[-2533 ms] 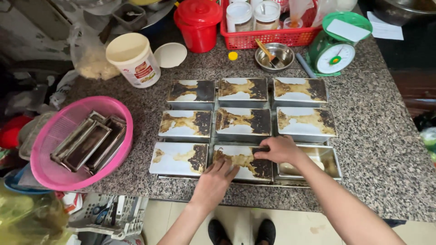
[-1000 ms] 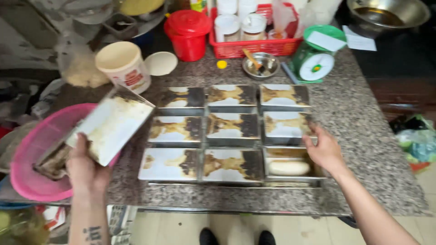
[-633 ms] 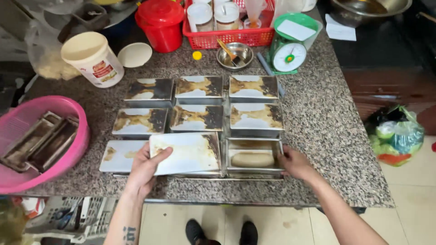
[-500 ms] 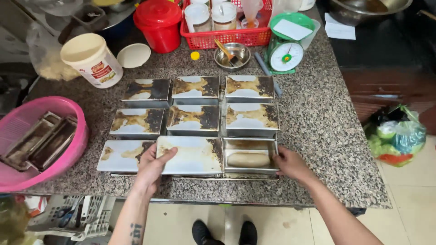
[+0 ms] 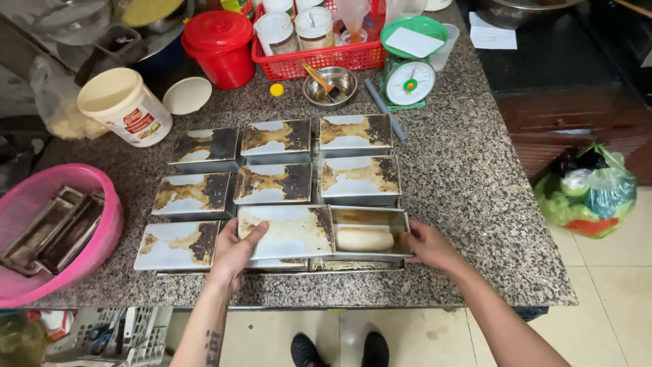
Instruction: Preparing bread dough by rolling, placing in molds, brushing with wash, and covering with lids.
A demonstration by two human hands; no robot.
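Moved since a moment ago: flat metal lid (image 5: 288, 230), now lying over the middle tin of the front row near the counter's (image 5: 468, 183) front edge. Left hand (image 5: 234, 250) spread flat, pressing on the lid's near left corner. Right hand (image 5: 426, 245) curled round the right end of the open tin (image 5: 370, 234), dough (image 5: 365, 238) inside. Pink basin (image 5: 95, 238) of spare tins at the left edge.
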